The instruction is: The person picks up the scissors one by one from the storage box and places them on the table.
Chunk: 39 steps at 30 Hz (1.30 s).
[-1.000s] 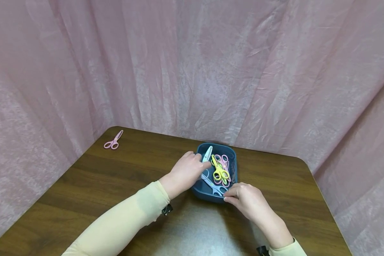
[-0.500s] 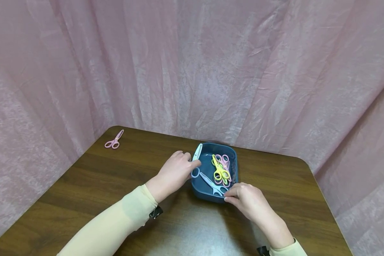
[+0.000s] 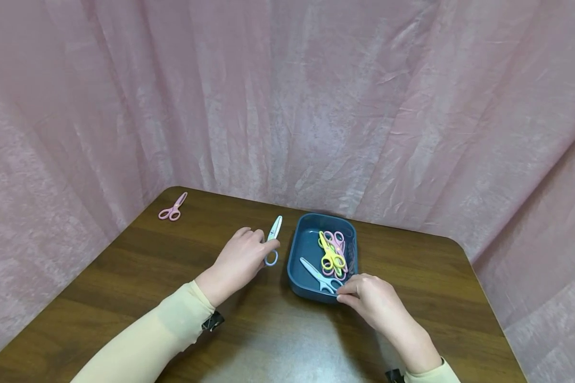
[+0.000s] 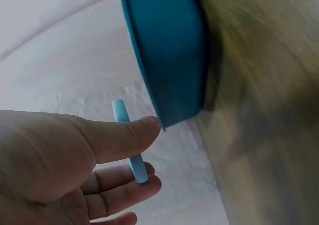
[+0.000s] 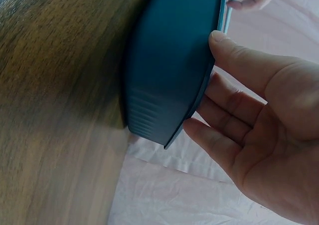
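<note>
My left hand [image 3: 237,259] pinches a pair of light blue scissors [image 3: 275,229] above the table, just left of a dark blue plastic container [image 3: 303,291]. The pale blades point away from me; part of the handle is hidden by the fingers. In the left wrist view the scissors [image 4: 138,169] appear edge-on between thumb and fingers. My right hand [image 3: 376,304] grips the container's near right corner, thumb on the rim [image 5: 215,53]. Inside the container lie another pair of light blue scissors [image 3: 316,271], yellow scissors [image 3: 331,255] and pink scissors [image 3: 340,246], the last two overlapping.
Pink scissors [image 3: 173,209] lie alone near the far left corner of the brown wooden table [image 3: 211,213]. A pink curtain [image 3: 287,106] hangs behind the table and along both sides.
My left hand has lifted the light blue scissors out of the container, over its left rim, and moved them leftward. The right hand has stayed on the container's corner.
</note>
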Each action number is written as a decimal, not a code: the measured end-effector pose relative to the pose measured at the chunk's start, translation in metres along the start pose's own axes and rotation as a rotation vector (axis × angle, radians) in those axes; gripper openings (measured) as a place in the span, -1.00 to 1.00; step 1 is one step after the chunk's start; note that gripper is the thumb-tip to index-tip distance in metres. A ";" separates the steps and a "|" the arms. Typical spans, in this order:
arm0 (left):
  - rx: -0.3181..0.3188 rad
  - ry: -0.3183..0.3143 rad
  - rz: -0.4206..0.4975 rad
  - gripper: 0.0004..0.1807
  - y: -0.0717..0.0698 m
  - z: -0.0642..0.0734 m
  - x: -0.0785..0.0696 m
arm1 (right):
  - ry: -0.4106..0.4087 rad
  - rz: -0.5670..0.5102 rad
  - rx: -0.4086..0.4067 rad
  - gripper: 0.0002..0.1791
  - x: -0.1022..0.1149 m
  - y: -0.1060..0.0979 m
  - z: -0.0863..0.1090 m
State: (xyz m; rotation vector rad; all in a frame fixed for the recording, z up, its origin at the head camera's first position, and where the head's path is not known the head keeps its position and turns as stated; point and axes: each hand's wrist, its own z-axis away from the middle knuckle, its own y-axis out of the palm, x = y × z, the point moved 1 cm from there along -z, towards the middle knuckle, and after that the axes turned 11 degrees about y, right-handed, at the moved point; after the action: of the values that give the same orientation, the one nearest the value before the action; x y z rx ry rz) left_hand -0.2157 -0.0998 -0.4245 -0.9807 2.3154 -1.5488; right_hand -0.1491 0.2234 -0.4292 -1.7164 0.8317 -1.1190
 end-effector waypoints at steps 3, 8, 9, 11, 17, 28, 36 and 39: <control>-0.008 -0.006 -0.002 -0.44 0.001 0.008 0.004 | -0.006 0.000 -0.003 -0.89 -0.001 0.000 -0.001; 0.016 -0.010 -0.015 -0.46 0.004 0.020 0.008 | -0.012 0.004 -0.005 -0.89 0.000 -0.001 -0.002; 0.024 -0.009 -0.017 -0.45 0.005 0.022 0.008 | -0.012 0.004 -0.005 -0.90 0.000 -0.001 -0.002; 0.039 -0.005 -0.021 -0.44 0.007 0.026 0.009 | -0.013 0.006 -0.008 -0.90 0.000 -0.001 -0.002; 0.080 0.005 -0.004 -0.46 0.012 0.034 0.010 | -0.011 0.008 -0.010 -0.91 0.000 -0.002 -0.001; 0.222 -0.004 0.030 -0.55 0.015 0.044 0.014 | -0.010 0.002 -0.002 -0.90 0.000 -0.001 0.000; 0.266 -0.019 0.043 -0.59 0.016 0.049 0.015 | 0.005 -0.002 0.003 -0.91 0.001 0.000 0.001; 0.272 -0.021 0.045 -0.59 0.015 0.049 0.015 | 0.009 0.000 0.000 -0.92 0.001 0.000 0.002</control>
State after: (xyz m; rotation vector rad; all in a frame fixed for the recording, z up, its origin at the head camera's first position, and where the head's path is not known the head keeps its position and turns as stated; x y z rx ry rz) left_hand -0.2099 -0.1425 -0.4561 -0.8661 2.0276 -1.7653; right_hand -0.1474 0.2234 -0.4292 -1.7128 0.8370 -1.1274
